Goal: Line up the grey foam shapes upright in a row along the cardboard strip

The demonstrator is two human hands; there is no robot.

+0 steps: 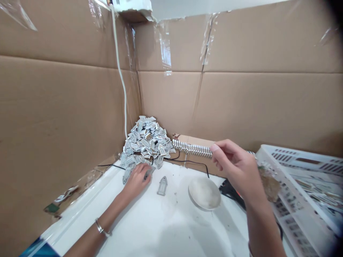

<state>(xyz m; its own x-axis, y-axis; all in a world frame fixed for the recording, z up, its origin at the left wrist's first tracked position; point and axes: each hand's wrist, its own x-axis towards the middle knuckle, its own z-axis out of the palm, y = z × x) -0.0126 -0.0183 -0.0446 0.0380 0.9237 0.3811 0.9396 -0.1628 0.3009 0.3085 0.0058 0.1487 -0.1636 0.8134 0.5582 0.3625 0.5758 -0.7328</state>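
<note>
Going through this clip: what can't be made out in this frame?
Head view:
- What the left hand holds: mostly hidden by its fingers.
- The row of metal pieces: partly hidden by the right hand.
- The black object: partly hidden by the right forearm.
- The white plastic crate: cut off by the frame's right and bottom edges; its contents are too small to identify.

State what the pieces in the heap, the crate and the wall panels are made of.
The pieces in the heap look like thin, silvery-white stamped metal with dark slots, though stiff coated plastic can't be ruled out at this size. The crate looks like white moulded plastic with slotted walls. The wall panels are plain brown cardboard with creased seams.
</note>
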